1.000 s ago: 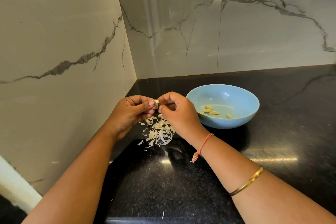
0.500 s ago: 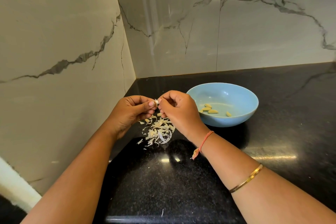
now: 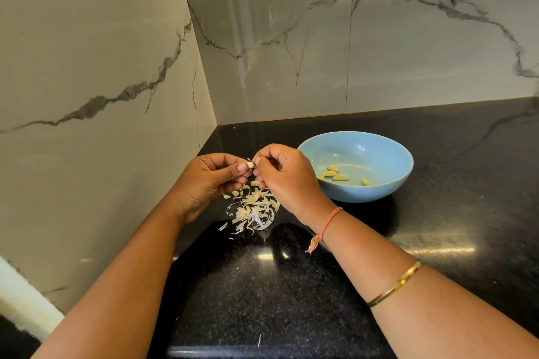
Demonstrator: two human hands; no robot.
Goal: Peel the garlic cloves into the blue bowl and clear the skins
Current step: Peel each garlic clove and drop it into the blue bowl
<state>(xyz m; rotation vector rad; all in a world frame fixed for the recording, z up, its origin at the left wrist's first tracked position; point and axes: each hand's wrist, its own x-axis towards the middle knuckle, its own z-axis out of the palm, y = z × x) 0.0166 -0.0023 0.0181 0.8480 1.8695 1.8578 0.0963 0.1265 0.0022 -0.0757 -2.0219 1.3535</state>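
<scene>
Peeling is the step in hand: the person's left hand (image 3: 210, 181) pinches a small pale garlic clove (image 3: 250, 165) between thumb and forefinger, its other fingers curled in toward the palm. The right hand (image 3: 287, 181), fingers likewise curled, nips the clove's papery covering between thumb and fingertip. The clove hangs in the air between the two hands, touching both, directly above a loose heap of thin cream-coloured garlic skins (image 3: 253, 210) on the glossy black speckled stone countertop (image 3: 291, 285). It is just left of the round light-blue bowl (image 3: 388, 192), where a few peeled yellowish cloves (image 3: 335, 175) lie on the bottom. Whether unpeeled cloves hide in the heap cannot be told. To do this well, the left hand should probably grip firmly but lightly, since a bare clove is likely slippery and could shoot out. The right thumbnail should catch the skin at one end and draw it along the clove's length, with the clove turned between pulls. Letting each strip fall onto the heap would make clearing easier. The skins look light and clingy, so the fingers want shaking free before the clove goes over the bowl's rim.
</scene>
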